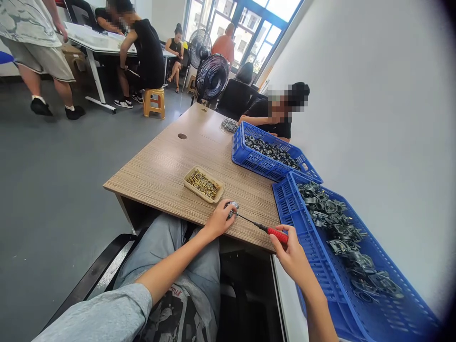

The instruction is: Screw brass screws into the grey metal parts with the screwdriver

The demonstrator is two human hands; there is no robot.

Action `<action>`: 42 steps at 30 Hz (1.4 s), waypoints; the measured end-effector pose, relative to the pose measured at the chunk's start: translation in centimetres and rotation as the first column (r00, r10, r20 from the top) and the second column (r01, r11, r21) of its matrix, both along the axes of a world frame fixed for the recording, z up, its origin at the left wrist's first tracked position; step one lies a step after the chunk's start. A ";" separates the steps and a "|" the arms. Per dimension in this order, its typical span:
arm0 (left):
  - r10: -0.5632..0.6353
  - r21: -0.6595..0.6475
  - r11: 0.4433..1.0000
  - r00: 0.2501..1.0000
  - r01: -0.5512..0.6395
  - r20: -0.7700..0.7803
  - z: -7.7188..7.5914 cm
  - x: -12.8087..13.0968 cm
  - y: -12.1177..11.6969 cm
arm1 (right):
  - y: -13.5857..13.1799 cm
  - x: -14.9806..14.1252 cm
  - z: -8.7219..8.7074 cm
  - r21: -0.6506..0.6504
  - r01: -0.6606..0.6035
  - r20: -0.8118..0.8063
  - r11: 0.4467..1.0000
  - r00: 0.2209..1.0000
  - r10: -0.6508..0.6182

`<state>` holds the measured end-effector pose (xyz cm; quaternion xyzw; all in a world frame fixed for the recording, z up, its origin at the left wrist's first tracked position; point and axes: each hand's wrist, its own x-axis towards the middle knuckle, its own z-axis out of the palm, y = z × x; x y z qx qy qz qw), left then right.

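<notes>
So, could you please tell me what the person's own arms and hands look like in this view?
The left hand and right hand are bare, without gloves, and neither wrist shows a watch or band. The left forearm comes out of a loose light grey short sleeve; the right forearm is bare too, its sleeve out of view.

A blue plastic crate (295,213) blocks rightward passage from the right hand (289,251).

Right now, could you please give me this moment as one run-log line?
Left hand: holds small metal part | Right hand: holds red-handled screwdriver, tip at part | Beside: tray of brass-coloured screws
</notes>
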<state>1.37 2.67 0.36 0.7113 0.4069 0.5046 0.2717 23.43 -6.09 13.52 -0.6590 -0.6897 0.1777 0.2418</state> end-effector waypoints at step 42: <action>-0.003 0.016 1.000 1.000 0.003 0.017 -0.3 -0.1 0.1 | -0.4 -2.5 1.8 0.042 0.125 0.398 0.991 0.908 -0.132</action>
